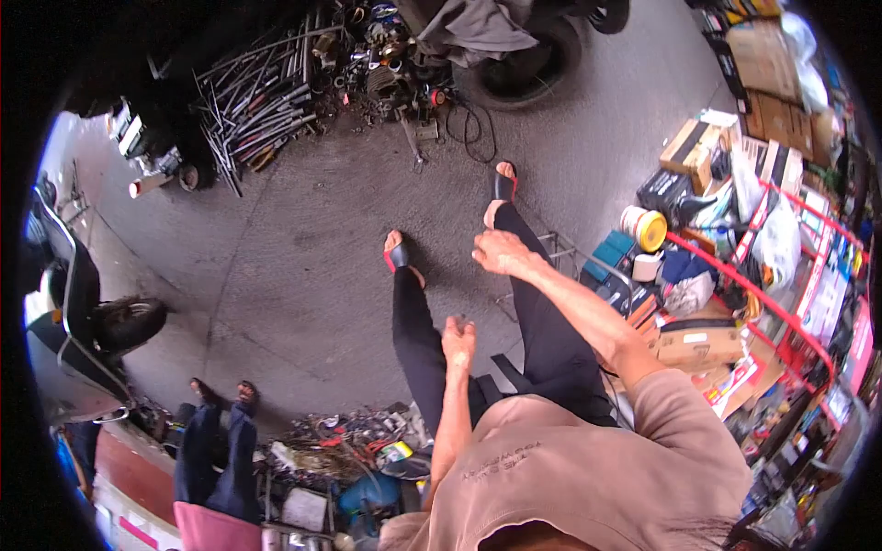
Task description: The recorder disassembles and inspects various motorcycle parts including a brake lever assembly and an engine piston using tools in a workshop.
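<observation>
My left hand (457, 342) hangs over my left thigh with its fingers curled in; nothing shows in it. Farther forward, above my right knee, my right hand (501, 253) is closed in a loose fist, and no object shows there either. Neither hand touches anything that I can see. Below them are my legs in black trousers (415, 326). My feet wear black and red sandals (503, 188), the right one farther ahead on the grey concrete floor (322, 275).
Metal rods (266, 110) and loose parts lie ahead at the left, beside a tyre (524, 69) and a black cable (470, 133). At the right, a red-framed rack (753, 289) stands amid boxes and a white-and-yellow tub (643, 228). A motorcycle (83, 321) and another person's legs (220, 441) are left.
</observation>
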{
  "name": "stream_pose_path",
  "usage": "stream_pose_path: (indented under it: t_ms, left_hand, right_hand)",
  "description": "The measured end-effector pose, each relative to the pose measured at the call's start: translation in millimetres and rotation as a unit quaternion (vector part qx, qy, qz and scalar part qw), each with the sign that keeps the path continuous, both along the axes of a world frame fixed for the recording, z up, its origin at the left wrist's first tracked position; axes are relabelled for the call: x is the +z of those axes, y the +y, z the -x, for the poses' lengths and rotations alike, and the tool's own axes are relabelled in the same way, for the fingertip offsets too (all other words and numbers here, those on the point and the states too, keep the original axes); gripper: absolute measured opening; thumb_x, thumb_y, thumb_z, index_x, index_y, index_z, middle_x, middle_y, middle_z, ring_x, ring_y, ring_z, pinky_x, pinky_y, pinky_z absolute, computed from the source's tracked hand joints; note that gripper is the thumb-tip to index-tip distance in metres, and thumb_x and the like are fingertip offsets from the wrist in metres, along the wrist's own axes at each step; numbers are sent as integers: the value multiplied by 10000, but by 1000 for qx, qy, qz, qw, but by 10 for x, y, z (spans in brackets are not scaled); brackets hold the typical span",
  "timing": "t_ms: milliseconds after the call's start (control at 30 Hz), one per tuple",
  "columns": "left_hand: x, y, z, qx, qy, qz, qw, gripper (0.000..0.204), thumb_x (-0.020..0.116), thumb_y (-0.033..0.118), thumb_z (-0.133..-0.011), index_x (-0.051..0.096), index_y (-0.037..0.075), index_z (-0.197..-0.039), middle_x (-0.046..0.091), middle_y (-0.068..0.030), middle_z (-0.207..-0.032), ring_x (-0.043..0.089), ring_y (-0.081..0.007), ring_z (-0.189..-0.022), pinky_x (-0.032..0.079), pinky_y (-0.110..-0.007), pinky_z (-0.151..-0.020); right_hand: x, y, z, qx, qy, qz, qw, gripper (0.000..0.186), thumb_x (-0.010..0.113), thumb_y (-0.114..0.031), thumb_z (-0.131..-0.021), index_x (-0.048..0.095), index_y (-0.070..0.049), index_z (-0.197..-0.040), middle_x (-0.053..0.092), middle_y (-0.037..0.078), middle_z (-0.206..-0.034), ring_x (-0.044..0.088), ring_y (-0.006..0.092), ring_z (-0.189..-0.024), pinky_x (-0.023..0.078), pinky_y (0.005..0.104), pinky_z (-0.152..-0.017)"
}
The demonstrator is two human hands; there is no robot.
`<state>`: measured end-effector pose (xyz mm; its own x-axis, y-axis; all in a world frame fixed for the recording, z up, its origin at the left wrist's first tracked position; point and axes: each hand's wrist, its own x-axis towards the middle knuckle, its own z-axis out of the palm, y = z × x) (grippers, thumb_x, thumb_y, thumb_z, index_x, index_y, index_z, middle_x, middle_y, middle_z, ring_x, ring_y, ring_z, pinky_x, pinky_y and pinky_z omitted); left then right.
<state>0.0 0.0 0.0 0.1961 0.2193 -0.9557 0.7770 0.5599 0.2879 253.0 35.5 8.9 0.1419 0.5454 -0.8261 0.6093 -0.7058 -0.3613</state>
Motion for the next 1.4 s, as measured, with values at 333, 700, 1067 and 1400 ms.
stream_pose_path:
  t_ms: [333,700,1067,1400]
  left_hand:
    - [-2016,-1624,-598,-279,44,63,957,753,733,319,-642,367,39,-1238,430,-159,-1241,435,-353,-1159,395,-457,-923]
    - [-2729,-1429,-629,-328,-116,70,935,413,648,286,-719,522,22,-1011,562,-135,-940,576,-293,-872,490,-409,-692]
    - [-3119,-141,-539,-347,-233,304,856,280,580,277,-777,571,14,-874,546,-101,-692,564,-232,-618,480,-377,-518]
    - [-2601,937,-804,-514,-178,-79,835,476,698,425,-707,640,44,-988,659,-150,-924,645,-280,-828,511,-397,-708]
  right_hand:
    - [-2556,634,-943,86,-61,-119,987,243,550,-229,-821,531,13,-840,596,216,-868,567,390,-875,441,473,-745]
    - [-3738,1733,-570,-209,-180,-62,959,416,543,-297,-818,496,27,-1076,595,244,-1015,566,401,-972,444,473,-844]
    - [-3501,1530,-64,-581,173,-30,795,194,467,-257,-806,445,-82,-726,398,30,-485,376,144,-338,288,285,-295]
    - [-2649,1404,88,-489,625,89,602,411,496,-278,-836,298,-172,-492,236,-66,-441,173,40,-309,142,186,-248]
